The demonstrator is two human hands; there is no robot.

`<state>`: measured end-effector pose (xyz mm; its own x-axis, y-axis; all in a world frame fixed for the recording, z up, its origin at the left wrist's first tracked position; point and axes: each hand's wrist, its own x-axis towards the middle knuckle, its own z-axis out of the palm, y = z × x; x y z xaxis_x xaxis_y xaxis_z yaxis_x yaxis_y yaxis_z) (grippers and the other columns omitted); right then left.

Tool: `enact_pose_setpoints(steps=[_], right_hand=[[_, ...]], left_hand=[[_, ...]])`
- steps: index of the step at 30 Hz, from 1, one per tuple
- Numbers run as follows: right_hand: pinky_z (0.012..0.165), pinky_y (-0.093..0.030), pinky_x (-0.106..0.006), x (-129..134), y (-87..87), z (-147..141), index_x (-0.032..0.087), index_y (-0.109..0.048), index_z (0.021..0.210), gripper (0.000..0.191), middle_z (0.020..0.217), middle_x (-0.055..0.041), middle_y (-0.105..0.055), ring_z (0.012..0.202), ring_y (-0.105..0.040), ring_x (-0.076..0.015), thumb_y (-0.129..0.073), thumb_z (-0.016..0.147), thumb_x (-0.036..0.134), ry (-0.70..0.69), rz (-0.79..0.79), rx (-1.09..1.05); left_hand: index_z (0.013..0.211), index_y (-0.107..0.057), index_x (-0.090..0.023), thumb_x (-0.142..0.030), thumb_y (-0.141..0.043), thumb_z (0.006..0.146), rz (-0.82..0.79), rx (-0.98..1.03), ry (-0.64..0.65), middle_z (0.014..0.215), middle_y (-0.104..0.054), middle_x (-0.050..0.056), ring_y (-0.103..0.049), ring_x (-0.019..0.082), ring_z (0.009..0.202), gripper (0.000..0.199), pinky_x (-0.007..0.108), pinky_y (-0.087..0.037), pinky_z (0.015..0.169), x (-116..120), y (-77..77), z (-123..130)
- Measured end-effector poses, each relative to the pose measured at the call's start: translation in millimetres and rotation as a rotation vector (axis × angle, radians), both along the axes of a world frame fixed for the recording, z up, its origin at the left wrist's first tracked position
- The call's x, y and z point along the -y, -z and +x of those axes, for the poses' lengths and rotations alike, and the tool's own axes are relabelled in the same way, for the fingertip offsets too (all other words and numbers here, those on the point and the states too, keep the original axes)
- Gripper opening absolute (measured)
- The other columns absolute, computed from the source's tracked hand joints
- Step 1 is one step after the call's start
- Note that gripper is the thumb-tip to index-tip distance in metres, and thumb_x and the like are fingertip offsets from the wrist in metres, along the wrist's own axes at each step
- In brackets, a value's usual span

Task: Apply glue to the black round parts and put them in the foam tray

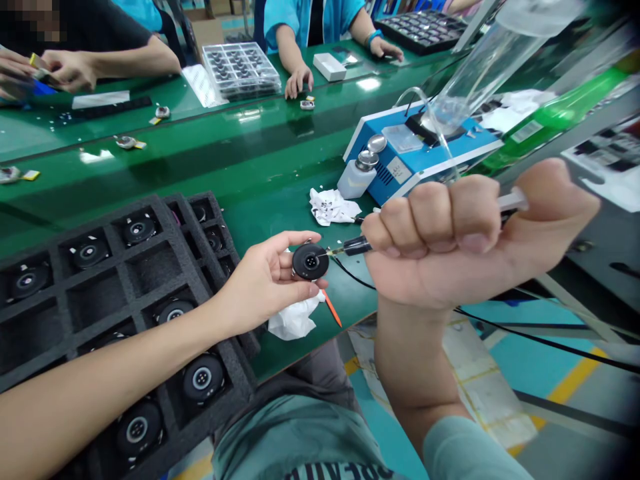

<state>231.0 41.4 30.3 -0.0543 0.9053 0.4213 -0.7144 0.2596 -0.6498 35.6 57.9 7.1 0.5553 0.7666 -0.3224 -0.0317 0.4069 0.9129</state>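
My left hand (280,280) is closed around the rim of a round black smartwatch case (311,262), thumb below and fingers above and behind. The case faces me, with small light dots at its centre. In my right hand (440,233), a dark-barrelled glue syringe (356,246) is wrapped in a fist. Its needle tip reaches the right side of the case's face; whether it touches cannot be made out. A clear tube runs from the blue dispenser (410,153) toward my right hand.
At left, a black foam tray (165,267) holds several watch cases. Crumpled tissue (295,319) and an orange stick (332,308) lie near the table edge. Beyond stand a pump bottle (357,175), stained paper (333,205) and a green bottle (555,120). Two co-workers sit opposite.
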Motion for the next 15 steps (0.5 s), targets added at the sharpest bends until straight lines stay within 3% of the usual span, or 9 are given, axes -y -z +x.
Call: enact_pose_setpoints(steps=[7, 15], right_hand=[[0.044, -0.018, -0.028, 2.1, -5.4, -4.5, 0.018, -0.017, 0.047, 0.071, 0.047, 0.008, -0.009, 0.041, -0.014, -0.0077, -0.077, 0.081, 0.035, 0.081, -0.018, 0.057], [0.045, -0.023, -0.028, 4.9, -2.8, -2.3, 0.02, -0.023, 0.046, 0.066, 0.045, 0.0076, -0.015, 0.042, -0.02, -0.0085, -0.073, 0.084, 0.038, 0.092, -0.009, 0.099]], left_hand=[[0.125, -0.058, -0.016, -0.002, -0.084, 0.069, -0.004, -0.003, 0.001, 0.09, -0.079, 0.005, -0.079, 0.02, 0.085, 0.063, 0.027, -0.061, 0.076, -0.2, -0.4, -0.1], [0.126, -0.058, -0.017, -0.004, -0.085, 0.069, 0.011, 0.007, 0.007, 0.092, -0.079, 0.005, -0.079, 0.022, 0.087, 0.064, 0.029, -0.061, 0.078, -0.4, 2.1, -0.5]])
